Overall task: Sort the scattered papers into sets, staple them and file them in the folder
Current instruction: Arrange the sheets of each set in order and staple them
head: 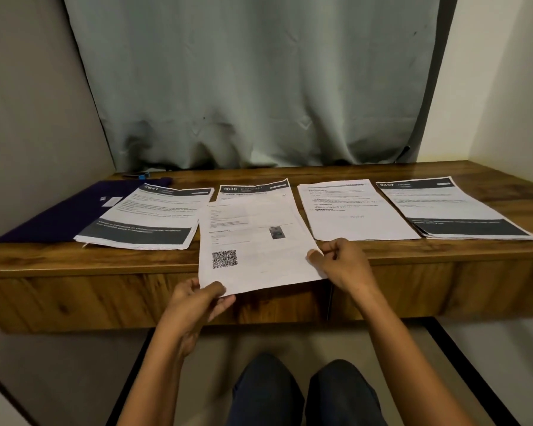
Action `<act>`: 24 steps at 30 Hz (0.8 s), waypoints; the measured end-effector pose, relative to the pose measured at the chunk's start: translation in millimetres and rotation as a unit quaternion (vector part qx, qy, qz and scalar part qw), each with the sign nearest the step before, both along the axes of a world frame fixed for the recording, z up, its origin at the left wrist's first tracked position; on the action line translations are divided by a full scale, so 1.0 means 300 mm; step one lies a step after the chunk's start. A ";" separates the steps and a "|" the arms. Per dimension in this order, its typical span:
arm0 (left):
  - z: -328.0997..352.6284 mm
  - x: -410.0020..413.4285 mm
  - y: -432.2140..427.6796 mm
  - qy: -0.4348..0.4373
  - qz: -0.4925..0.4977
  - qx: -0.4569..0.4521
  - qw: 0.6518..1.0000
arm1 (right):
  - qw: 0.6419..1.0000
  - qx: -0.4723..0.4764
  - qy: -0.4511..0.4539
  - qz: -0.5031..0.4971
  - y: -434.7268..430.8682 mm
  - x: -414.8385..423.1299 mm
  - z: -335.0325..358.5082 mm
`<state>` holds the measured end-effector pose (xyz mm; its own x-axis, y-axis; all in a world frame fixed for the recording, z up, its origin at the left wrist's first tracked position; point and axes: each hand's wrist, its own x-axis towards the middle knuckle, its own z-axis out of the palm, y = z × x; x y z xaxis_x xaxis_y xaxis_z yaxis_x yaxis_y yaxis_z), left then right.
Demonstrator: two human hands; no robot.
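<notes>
3638 pile [253,189] mostly hidden behind held sheet [253,241]; print too blurred to read. Small dark-and-blue item [137,175] at back hard to make out. Four paper piles on surface [74,265]: 2641 pile [148,216], 3638 pile, plain pile [354,210], 2437 pile [453,210]. One purple folder [59,216] far left, contents not visible. Left hand [191,302] fingers pinch sheet's near corner; right hand [345,265] fingers pinch its right edge.

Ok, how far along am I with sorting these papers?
Sorting looks mostly done: four piles lie on the desk, the 2641 pile, the 3638 pile, a plain white pile and the 2437 pile. In hand: the left hand and right hand pinch a QR-code sheet. Left: stapling, no staples show, and filing in the purple folder.
</notes>
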<state>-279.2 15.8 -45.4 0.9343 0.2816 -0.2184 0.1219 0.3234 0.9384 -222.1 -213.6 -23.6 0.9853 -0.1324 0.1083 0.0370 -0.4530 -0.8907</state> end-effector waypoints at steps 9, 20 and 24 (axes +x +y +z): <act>0.027 0.047 0.060 0.046 -0.013 0.064 0.997 | 0.985 0.106 0.089 0.102 -0.034 -0.010 0.003; 0.090 0.089 0.055 0.017 -0.120 0.168 0.978 | 0.968 0.124 0.164 0.146 -0.058 0.070 0.086; 0.139 0.130 0.013 -0.078 -0.062 0.178 0.979 | 0.975 0.136 0.079 0.155 -0.040 0.080 0.131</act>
